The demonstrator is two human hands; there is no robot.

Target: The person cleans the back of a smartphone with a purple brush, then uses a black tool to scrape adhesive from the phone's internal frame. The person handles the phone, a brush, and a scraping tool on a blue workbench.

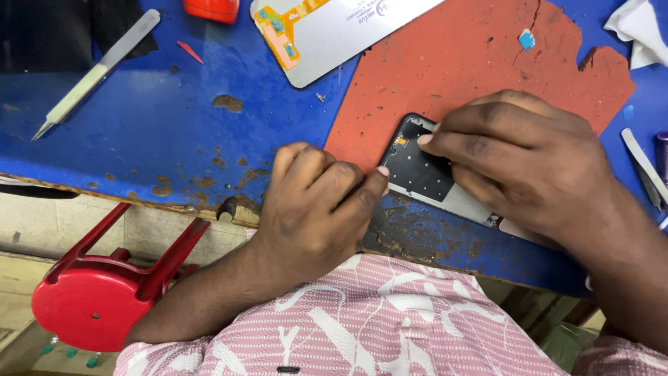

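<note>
Phone frame (pixel 426 174), opened, dark inside facing up, lying on red patch (pixel 473 63) of worn blue mat (pixel 160 118) near table edge. Left hand (pixel 316 209) curled into loose fist, thumb tip pressed on frame's near-left edge, pinning it down; nothing enclosed in fist as far as visible. Right hand (pixel 518 163) laid over frame's right half, fingers bunched narrow at top edge, fingertip touching rim; possibly pinching thin pick or tab, cannot tell. Detached screen panel (pixel 334 28) with orange flex cable lying well beyond grip, face down. Metal tweezers (pixel 94 73) far left of grip, untouched. Second tool (pixel 643 167) just right of right wrist. White cloth (pixel 640 28) far upper right. Red stool (pixel 104 292) below table, left of forearm. Judgement: screen already off, frame stripped open; work at frame's top edge under way, refit of panel not yet done.
</note>
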